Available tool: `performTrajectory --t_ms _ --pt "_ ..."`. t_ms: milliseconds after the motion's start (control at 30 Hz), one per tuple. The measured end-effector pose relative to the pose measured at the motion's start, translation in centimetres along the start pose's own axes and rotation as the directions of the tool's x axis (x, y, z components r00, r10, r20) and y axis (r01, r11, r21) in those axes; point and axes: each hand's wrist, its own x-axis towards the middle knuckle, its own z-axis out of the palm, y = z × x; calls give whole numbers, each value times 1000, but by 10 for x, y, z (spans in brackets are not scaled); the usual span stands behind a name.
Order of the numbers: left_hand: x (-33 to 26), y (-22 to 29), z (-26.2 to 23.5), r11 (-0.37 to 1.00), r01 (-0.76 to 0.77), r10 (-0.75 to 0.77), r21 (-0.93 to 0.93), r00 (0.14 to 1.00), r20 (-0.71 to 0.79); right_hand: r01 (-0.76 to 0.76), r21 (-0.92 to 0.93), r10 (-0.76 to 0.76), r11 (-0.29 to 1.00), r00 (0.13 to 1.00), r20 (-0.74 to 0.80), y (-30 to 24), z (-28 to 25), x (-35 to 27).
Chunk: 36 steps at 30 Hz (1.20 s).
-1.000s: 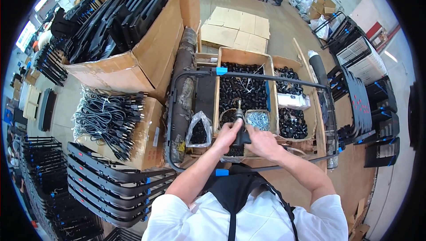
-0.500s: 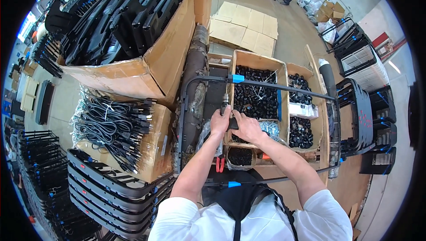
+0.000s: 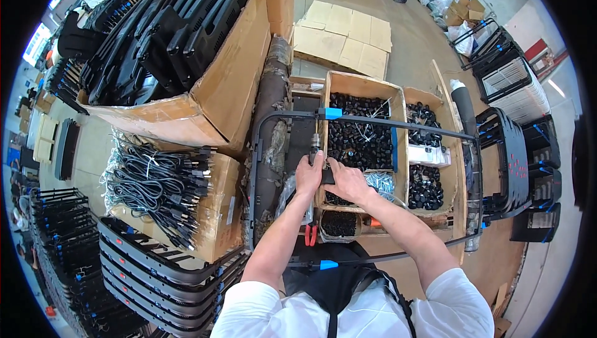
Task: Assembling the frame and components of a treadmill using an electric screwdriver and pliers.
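Between my hands is a dark power drill (image 3: 316,141), its metal chuck pointing away from me. My left hand (image 3: 309,175) closes round its front part, behind the chuck. My right hand (image 3: 349,184) is closed over the drill's dark body from the right; its fingers partly hide the grip. A black rectangular metal frame (image 3: 385,123) with blue pieces on its bars lies across the bench and surrounds both hands. Beside my right hand, a wooden bin (image 3: 403,136) holds many black plastic caps, with bright screws (image 3: 379,182) in a smaller section.
Red-handled pliers (image 3: 311,235) and a tub of small black screws (image 3: 339,223) are close to me. On the left are bundled black cables (image 3: 155,173), a carton (image 3: 205,114) full of black panels and stacked curved frames (image 3: 149,269). Flattened cardboard (image 3: 348,36) lies beyond.
The view has shifted slightly. Both hands stay on the drill in nearly the same spot, and the frame looks unmoved on the bench.
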Motion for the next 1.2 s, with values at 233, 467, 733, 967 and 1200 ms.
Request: performTrajectory --t_ms 233,467,733,967,1200 --pt "2 11 3 995 38 -37 93 999 -15 -1 93 3 996 1000 -22 14 10 7" --pt "7 20 2 988 71 -75 136 997 25 -33 150 31 988 999 14 9 -7 11" --pt "15 14 5 979 41 -33 199 999 -43 -61 153 53 986 997 57 7 -10 18" --pt "20 30 3 953 75 -100 295 993 71 32 72 -32 997 999 -6 15 -6 19" --pt "19 23 0 947 70 -99 312 992 78 10 111 -8 994 1000 -19 5 -1 18"
